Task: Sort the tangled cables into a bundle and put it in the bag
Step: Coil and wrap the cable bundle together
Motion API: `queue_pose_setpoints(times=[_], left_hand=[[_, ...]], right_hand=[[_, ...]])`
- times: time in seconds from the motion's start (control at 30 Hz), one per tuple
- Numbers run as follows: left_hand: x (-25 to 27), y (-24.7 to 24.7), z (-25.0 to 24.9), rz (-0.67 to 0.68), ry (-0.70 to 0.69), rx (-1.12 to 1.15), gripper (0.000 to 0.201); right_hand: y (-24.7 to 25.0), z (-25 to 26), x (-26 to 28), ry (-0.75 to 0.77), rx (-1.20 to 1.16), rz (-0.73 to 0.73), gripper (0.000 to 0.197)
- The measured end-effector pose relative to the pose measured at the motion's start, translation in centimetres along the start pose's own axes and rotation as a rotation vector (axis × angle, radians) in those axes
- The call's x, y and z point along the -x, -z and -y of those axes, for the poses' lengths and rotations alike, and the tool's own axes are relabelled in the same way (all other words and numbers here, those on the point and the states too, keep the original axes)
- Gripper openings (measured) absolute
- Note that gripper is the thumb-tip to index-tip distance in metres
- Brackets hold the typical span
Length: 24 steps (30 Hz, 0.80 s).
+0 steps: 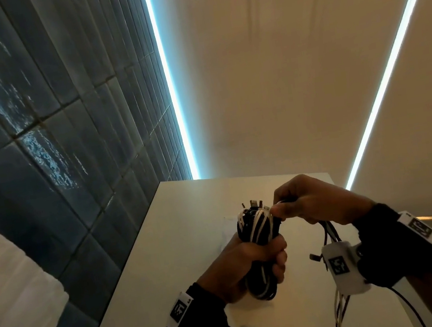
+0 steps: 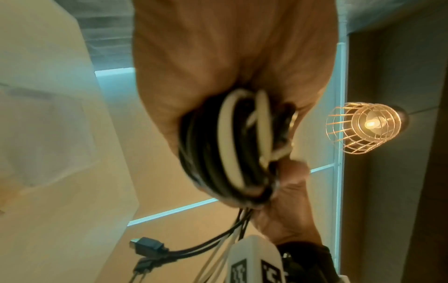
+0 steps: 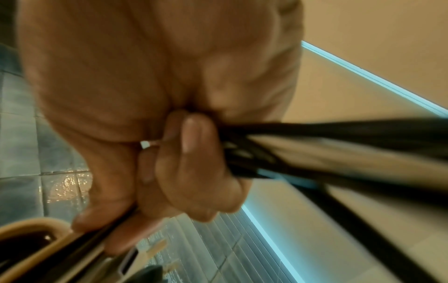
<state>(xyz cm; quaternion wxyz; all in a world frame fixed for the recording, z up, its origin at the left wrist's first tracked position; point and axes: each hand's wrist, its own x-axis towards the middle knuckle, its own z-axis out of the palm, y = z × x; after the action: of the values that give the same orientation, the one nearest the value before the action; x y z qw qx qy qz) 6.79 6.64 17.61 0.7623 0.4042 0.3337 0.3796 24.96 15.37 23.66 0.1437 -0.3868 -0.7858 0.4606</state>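
A bundle of black and white cables [image 1: 258, 230] is held above the white table [image 1: 182, 242]. My left hand [image 1: 248, 260] grips the bundle around its middle, and its coils [image 2: 232, 145] fill the left wrist view. My right hand [image 1: 309, 205] pinches cable strands at the bundle's top right, close beside the left hand. Loose cable ends [image 1: 342, 304] hang below the right wrist. Blurred black strands [image 3: 315, 145] run from the right hand's curled fingers [image 3: 191, 149] in the right wrist view. Black plugs [image 2: 148, 248] dangle below the bundle. No bag is in view.
A dark tiled wall [image 1: 43, 134] rises to the left of the table. Lit strips [image 1: 173, 99] cross the pale ceiling. A wire-caged lamp [image 2: 366, 126] hangs in the left wrist view. White fabric [image 1: 4, 281] lies at the far left.
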Motion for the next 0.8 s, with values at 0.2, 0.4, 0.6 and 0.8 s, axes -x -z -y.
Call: queue_pose_setpoints(times=[0.2,0.4,0.6,0.8], left_hand=[[-0.1,-0.2,-1.1,-0.136,0.058,0.056,0.032],[-1.0,1.6,-1.3,-0.291,-0.11,0.273,0.022],[-1.9,2.3,-0.3,-0.387,-0.16,0.282,0.024],[-3.3,1.3,1.3,-0.482,-0.117,0.137,0.049]], right_hand=[[-0.7,-1.9,0.4,0.012,-0.242,0.024,0.03],[-2.8,-6.2,2.2,-0.032,-0.632,0.014,0.052],[-5.1,-7.6,3.6,-0.068,-0.785,-0.25,0.04],[-7.1,-3.5,2.6,0.091,-0.217,-0.714,0.023]])
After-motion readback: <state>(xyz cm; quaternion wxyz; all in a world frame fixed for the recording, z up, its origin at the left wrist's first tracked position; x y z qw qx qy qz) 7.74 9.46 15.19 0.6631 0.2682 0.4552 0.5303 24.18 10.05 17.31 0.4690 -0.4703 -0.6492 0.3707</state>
